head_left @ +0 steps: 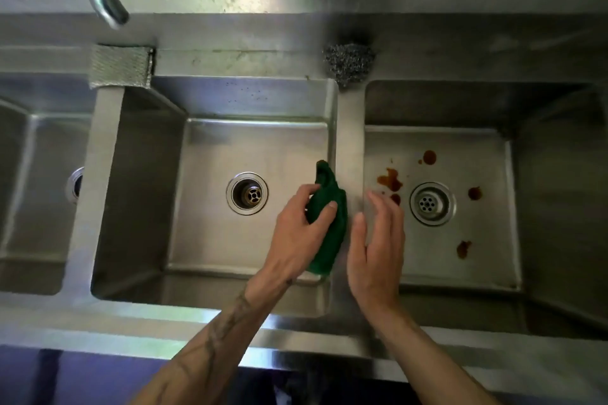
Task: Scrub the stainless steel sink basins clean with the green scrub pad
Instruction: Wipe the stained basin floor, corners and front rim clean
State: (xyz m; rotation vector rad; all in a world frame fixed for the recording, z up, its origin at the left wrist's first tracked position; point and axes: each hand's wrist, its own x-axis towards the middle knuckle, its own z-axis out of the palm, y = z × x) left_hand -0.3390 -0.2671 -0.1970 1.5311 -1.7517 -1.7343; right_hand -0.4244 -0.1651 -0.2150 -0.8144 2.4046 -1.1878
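So the whole surface point(230, 316) here is one long stainless unit with three tubs. The middle basin point(210, 154) looks fairly plain, the right basin point(487, 240) is the grubby one, and only a slice of the left basin point(33, 174) is in view. A raised divider point(350, 141) runs between middle and right, and both my hands are parked right over its near end.

My left hand point(296, 233) is curled around the green scrub pad point(329, 230), which is folded up and held just on the middle-basin side of that divider. My right hand point(378, 240) is just beside it, fingers straight and holding nothing, over the left edge of the right basin.

The faucet point(105, 0) pokes in at the top left. A grey mesh pad point(120, 66) is draped over the back of the other divider, and a steel wool ball point(348, 62) sits on the back ledge. Each tub has a round drain point(247, 193), and brown stains point(390, 179) are scattered around the right one.
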